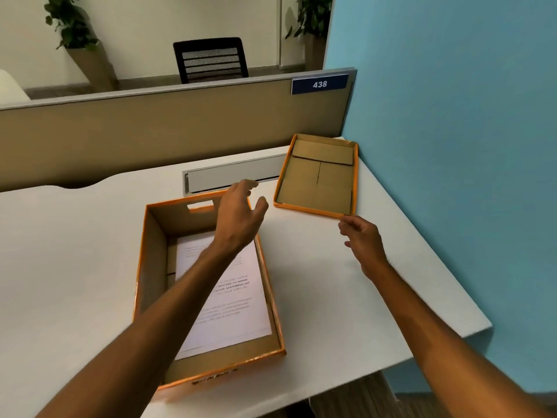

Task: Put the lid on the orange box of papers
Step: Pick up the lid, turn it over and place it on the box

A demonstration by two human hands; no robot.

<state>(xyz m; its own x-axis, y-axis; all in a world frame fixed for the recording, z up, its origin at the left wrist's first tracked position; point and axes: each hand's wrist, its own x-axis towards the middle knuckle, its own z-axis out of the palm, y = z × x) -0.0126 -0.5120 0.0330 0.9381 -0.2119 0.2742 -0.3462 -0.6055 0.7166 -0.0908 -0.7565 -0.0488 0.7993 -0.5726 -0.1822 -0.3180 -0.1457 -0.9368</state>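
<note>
Lid (319,176) upturned on desk (75,251), just beyond right hand (363,241); fingertips loosely curled, at near corner, contact unclear. Left hand (239,217) spread, empty, above orange box (208,285) far rim. Papers (229,297) inside box.

I have both bare forearms reaching away from me; my left hand (241,212) is held out farther, fingers spread loose and thumb apart, clasping nothing; my right hand (363,241) sits to its right, fingers curled, thumb and forefinger nearly pinched, nothing between them.
</note>
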